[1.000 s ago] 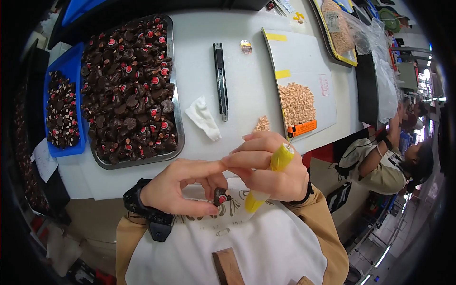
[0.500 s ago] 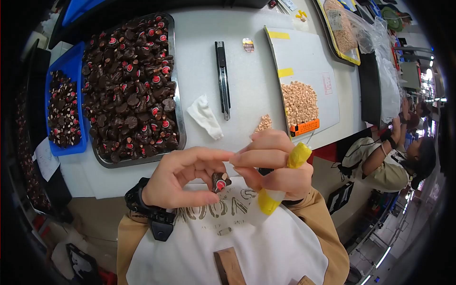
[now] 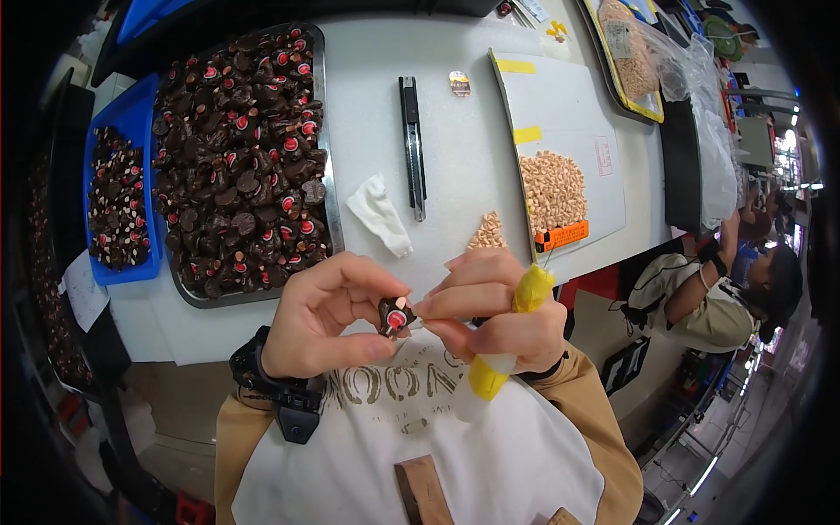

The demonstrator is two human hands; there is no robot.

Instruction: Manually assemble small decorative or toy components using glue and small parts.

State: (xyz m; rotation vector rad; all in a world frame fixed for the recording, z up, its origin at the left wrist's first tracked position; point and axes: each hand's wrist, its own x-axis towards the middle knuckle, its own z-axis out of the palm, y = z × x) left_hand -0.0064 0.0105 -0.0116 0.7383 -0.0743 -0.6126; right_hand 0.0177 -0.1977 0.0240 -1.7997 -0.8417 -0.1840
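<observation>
Fingers of the left hand (image 3: pixel 328 319) pinch a small dark part with a red centre (image 3: pixel 395 317) just off the counter's near edge, above the person's lap. The right hand (image 3: pixel 494 311) has its fingers clenched around a yellow tool (image 3: pixel 512 328), its fingertips touching the part. Beyond lie a metal tray (image 3: pixel 325 140) of dark parts, a crumpled tissue (image 3: pixel 379 213), a black knife (image 3: pixel 412 144) and a bare strip of white counter (image 3: pixel 464 166) between them

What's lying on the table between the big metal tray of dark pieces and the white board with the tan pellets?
In the head view, a crumpled white tissue and a black utility knife lie between the metal tray and the white board.
</observation>
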